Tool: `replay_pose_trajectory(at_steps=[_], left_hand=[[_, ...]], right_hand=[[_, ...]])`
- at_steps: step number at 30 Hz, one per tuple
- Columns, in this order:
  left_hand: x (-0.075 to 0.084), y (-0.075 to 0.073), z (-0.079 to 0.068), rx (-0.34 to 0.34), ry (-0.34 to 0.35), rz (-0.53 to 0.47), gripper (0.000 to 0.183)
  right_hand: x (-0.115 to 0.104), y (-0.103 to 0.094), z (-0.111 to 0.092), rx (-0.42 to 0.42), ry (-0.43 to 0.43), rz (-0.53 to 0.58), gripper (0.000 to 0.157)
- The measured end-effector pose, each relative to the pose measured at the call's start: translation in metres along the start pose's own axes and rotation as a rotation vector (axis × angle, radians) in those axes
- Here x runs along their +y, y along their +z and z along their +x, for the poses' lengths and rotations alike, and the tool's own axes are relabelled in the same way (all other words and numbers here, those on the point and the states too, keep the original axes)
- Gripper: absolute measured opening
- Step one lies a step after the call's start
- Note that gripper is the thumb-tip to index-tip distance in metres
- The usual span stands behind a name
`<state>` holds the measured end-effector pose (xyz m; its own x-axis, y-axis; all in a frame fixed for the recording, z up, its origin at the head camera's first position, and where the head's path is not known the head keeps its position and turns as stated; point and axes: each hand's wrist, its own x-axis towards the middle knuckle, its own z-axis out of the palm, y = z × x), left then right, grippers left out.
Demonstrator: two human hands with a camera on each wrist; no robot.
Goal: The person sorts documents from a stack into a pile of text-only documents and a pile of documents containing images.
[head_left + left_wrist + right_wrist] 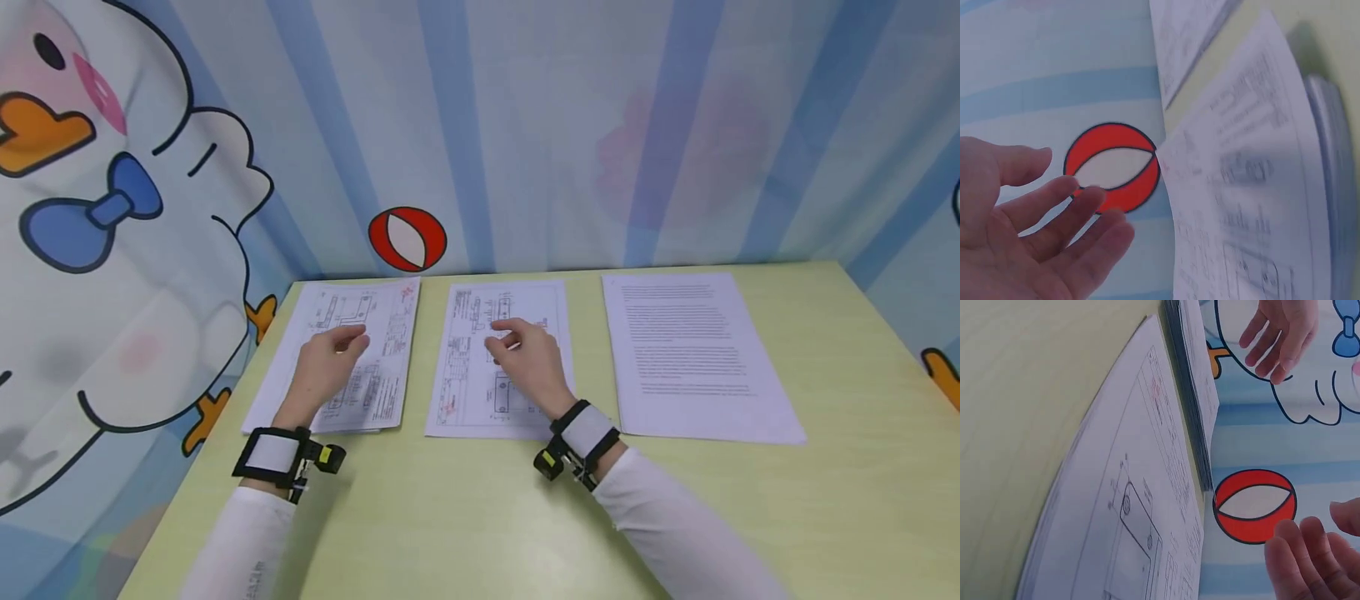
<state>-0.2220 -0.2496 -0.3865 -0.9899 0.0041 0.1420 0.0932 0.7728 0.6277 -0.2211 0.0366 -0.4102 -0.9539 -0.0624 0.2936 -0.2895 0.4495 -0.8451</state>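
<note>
My left hand (326,367) hovers over the left stack of papers (296,392), whose top sheet carries technical drawings. In the left wrist view its fingers (1094,203) are loosely bent and apart, with nothing between them. Over the middle drawing sheets (450,421) is my right hand (528,358), thumb and fingers facing left and holding nothing. The right wrist view shows these fingers (1316,550) relaxed, above the printed drawing. Part of each drawing is hidden behind the hands.
A third pile of paper (675,350), printed with lines of text, lies to the right on the pale yellow table (480,517). Behind the table hangs a striped curtain (555,133) with a red-and-white ball (431,237) and a cartoon duck (172,275).
</note>
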Motion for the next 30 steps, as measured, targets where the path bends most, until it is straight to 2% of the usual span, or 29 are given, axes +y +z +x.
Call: replay_pose_trajectory(at_steps=[4, 5, 7, 11, 12, 15, 23, 26, 30], left_hand=[[-0.015, -0.008, 0.001, 0.088, 0.011, 0.089, 0.037], [-0.035, -0.004, 0.008, 0.119, 0.027, 0.113, 0.040], [-0.044, -0.009, 0.008, 0.114, -0.014, 0.127, 0.042], [-0.064, -0.015, 0.008, 0.062, -0.114, 0.157, 0.046], [-0.052, -0.022, 0.002, 0.021, -0.164, 0.157, 0.043], [-0.062, -0.022, 0.005, -0.027, -0.218, 0.180, 0.046], [-0.084, -0.020, 0.011, -0.066, -0.278, 0.219, 0.050], [-0.089, -0.019, 0.011, -0.090, -0.316, 0.208, 0.053], [-0.092, -0.018, 0.007, -0.122, -0.350, 0.198, 0.055]], right_hand=[[-0.003, 0.018, 0.002, 0.029, -0.012, 0.063, 0.029], [-0.004, 0.022, 0.002, 0.023, -0.012, 0.077, 0.030], [-0.004, 0.030, 0.002, 0.002, -0.018, 0.095, 0.032], [-0.005, 0.043, -0.001, -0.078, 0.001, 0.119, 0.036], [-0.005, 0.046, -0.002, -0.099, 0.011, 0.128, 0.038], [-0.005, 0.055, -0.003, -0.167, 0.063, 0.162, 0.044], [-0.012, 0.094, -0.008, -0.306, 0.246, 0.260, 0.060], [-0.016, 0.105, -0.011, -0.333, 0.296, 0.293, 0.064], [-0.022, 0.115, -0.013, -0.355, 0.381, 0.392, 0.067]])
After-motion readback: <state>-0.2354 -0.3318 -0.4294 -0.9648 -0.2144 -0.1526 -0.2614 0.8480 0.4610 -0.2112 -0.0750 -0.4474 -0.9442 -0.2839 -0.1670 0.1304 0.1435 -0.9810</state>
